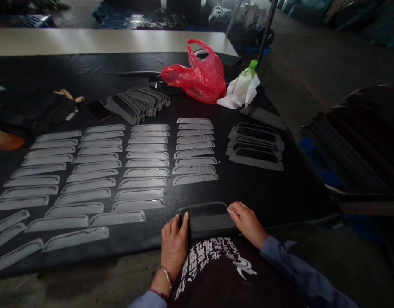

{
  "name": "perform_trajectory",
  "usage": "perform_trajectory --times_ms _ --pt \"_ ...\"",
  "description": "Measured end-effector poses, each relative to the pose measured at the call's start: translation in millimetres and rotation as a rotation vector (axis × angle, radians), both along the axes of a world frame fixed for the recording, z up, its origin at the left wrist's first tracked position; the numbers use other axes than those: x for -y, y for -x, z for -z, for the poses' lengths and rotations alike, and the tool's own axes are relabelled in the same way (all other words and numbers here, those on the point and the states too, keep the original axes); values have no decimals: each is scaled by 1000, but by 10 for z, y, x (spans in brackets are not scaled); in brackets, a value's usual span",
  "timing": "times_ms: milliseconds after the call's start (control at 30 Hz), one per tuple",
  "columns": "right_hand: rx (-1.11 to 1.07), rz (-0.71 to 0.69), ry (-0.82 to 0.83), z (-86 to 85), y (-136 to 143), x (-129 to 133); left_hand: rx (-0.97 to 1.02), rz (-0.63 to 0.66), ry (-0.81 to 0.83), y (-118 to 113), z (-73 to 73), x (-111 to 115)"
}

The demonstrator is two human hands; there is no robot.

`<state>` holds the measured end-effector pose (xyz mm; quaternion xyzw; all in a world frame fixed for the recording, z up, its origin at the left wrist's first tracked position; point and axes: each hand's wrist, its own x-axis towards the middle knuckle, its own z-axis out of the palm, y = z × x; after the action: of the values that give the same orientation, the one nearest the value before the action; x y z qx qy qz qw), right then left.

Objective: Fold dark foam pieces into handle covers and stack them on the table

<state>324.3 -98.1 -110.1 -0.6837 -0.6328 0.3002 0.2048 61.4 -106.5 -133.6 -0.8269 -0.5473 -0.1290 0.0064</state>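
A dark, flat panel [211, 219] with a curved top edge and a greyer lower band lies at the table's front edge, right before me. My left hand [175, 239] grips its left end, the thumb extended along it and the other fingers curled. At the upper right corner, the fingers of my right hand [246, 220] are pinched together on the rim. Just beyond the panel, columns of grey curved strips [196, 177] are laid out across the table. To the right lies an overlapping group of dark panels [256, 147] with grey borders.
A fanned pile of grey-edged pieces [137, 105] lies farther back beside a phone [98, 110]. A red plastic bag [205, 77] and a green-capped bottle wrapped in white [243, 87] stand at the back. Dark stacked sheets [354, 141] are right of the black-covered table [248, 188].
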Motion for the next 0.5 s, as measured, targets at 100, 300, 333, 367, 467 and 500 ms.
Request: perform_trajectory --times_ms 100,300,333,367,467,500 --pt "14 25 24 24 32 -22 -2 1 -6 -6 1 5" --pt "64 6 53 44 41 -43 -7 -5 -8 -15 1 10" --pt "66 6 59 45 39 -44 -7 -5 -6 -15 -1 10" --pt "65 5 65 43 37 -44 -8 -3 -5 -13 -3 11" --pt "52 3 75 30 33 -47 -12 0 0 -9 -7 10" --pt "48 2 75 24 33 -48 -15 0 3 -8 -7 10"
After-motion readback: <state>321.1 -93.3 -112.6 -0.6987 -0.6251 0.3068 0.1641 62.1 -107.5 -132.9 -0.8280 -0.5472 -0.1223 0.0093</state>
